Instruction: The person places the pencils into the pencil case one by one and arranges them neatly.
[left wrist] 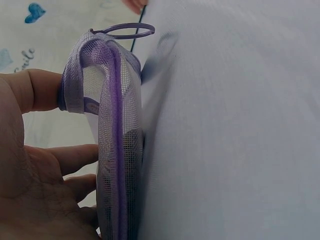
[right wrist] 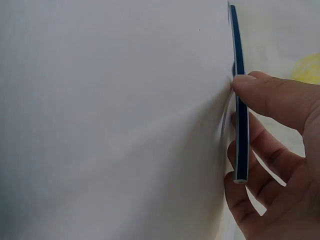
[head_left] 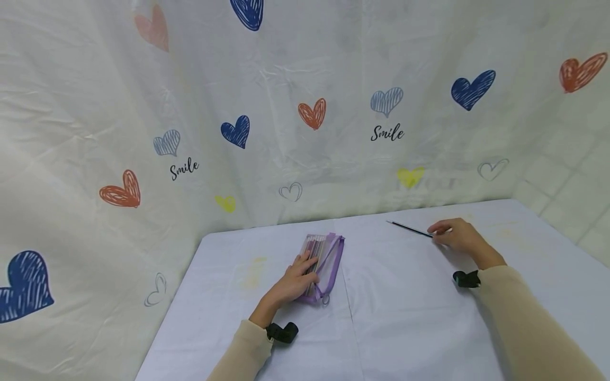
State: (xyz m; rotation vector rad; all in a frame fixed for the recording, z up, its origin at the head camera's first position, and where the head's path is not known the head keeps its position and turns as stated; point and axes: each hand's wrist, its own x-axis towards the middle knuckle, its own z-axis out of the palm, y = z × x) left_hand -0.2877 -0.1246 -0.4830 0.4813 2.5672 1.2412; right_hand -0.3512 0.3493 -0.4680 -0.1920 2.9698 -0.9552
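A mesh pencil case (head_left: pixel 330 263) with purple trim lies left of the table's middle, with several pencils (head_left: pixel 314 246) showing through it. My left hand (head_left: pixel 294 279) rests on the case, fingers extended across it. In the left wrist view the thumb (left wrist: pixel 42 90) touches the case's purple-edged band, and a purple ring (left wrist: pixel 132 31) sticks out at its end. To the right, my right hand (head_left: pixel 455 235) pinches a dark blue pencil (head_left: pixel 410 228) near its blunt end. The right wrist view shows the thumb (right wrist: pixel 270 95) pressed over the pencil's striped barrel (right wrist: pixel 241 130).
A white cloth covers the table (head_left: pixel 395 317), marked by a crease down the middle. Behind it hangs a pale curtain (head_left: pixel 343 169) printed with hearts and "Smile". Black wrist cameras (head_left: pixel 283 333) are strapped on both wrists.
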